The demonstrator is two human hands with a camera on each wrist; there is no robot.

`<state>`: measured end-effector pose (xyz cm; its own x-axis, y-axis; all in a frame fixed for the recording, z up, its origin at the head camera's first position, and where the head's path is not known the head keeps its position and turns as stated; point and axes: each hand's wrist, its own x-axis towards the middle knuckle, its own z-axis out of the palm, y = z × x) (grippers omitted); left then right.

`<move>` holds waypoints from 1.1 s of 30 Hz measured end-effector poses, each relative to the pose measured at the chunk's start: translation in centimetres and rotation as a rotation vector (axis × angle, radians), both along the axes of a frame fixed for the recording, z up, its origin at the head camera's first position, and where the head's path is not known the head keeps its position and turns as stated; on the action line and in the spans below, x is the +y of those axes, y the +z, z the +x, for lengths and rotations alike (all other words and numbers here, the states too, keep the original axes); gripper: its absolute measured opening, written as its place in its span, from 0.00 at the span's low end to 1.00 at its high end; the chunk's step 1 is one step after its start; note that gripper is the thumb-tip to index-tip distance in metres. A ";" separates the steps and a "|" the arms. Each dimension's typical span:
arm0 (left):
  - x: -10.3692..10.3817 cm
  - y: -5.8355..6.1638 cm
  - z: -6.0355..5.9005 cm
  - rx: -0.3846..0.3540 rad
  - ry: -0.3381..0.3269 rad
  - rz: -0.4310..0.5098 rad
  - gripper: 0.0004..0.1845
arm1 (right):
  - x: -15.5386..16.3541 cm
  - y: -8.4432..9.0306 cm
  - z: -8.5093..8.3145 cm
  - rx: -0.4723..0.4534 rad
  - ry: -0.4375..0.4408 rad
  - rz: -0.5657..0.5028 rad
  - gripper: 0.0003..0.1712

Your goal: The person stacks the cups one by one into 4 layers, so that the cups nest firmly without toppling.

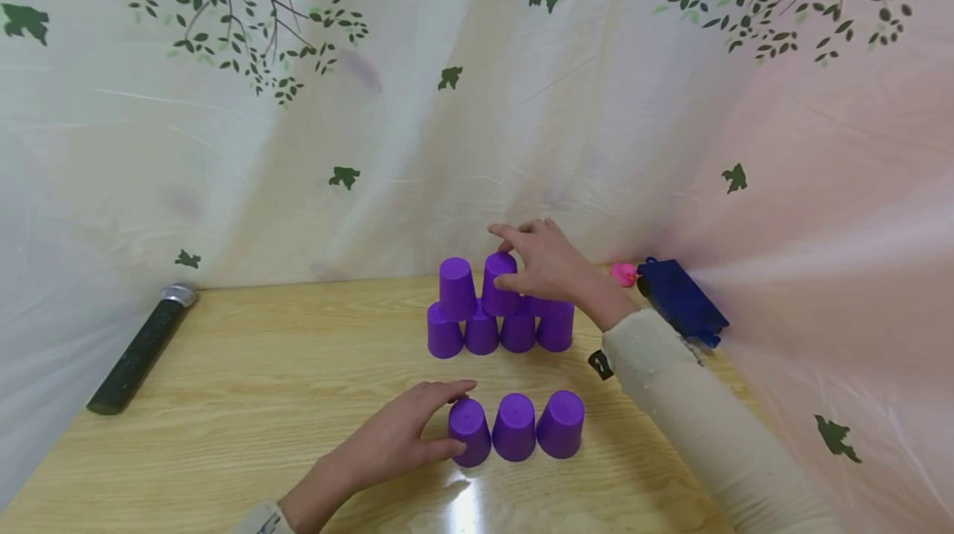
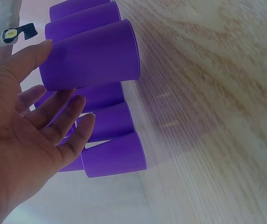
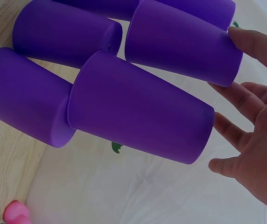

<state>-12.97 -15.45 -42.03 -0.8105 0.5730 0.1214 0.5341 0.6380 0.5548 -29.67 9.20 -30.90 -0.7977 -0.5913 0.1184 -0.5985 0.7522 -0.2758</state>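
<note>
Near the far edge of the bench (image 1: pixel 246 401), a row of four upside-down purple cups carries two more, and the right hand (image 1: pixel 547 265) rests with spread fingers on the right upper cup (image 1: pixel 498 284), though I cannot tell if it really grips it. Closer to the near edge stand three more purple cups in a row. The left hand (image 1: pixel 402 435), fingers straight and relaxed, touches the leftmost cup (image 1: pixel 469 431).
</note>
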 end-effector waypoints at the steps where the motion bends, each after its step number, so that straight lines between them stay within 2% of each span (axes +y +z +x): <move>1: 0.0 0.0 0.0 0.004 -0.002 0.000 0.37 | 0.0 -0.1 0.0 0.000 0.000 0.003 0.47; 13: 0.1 0.1 0.0 -0.016 0.009 -0.005 0.37 | -0.1 -0.2 0.1 -0.004 -0.016 0.012 0.47; 27: 0.0 0.0 0.0 0.009 -0.005 -0.003 0.35 | -0.2 -0.4 0.0 -0.026 -0.029 0.009 0.47; 33: 0.0 0.0 -0.1 -0.005 0.001 -0.009 0.35 | -0.3 -0.5 -0.1 -0.019 -0.036 0.012 0.47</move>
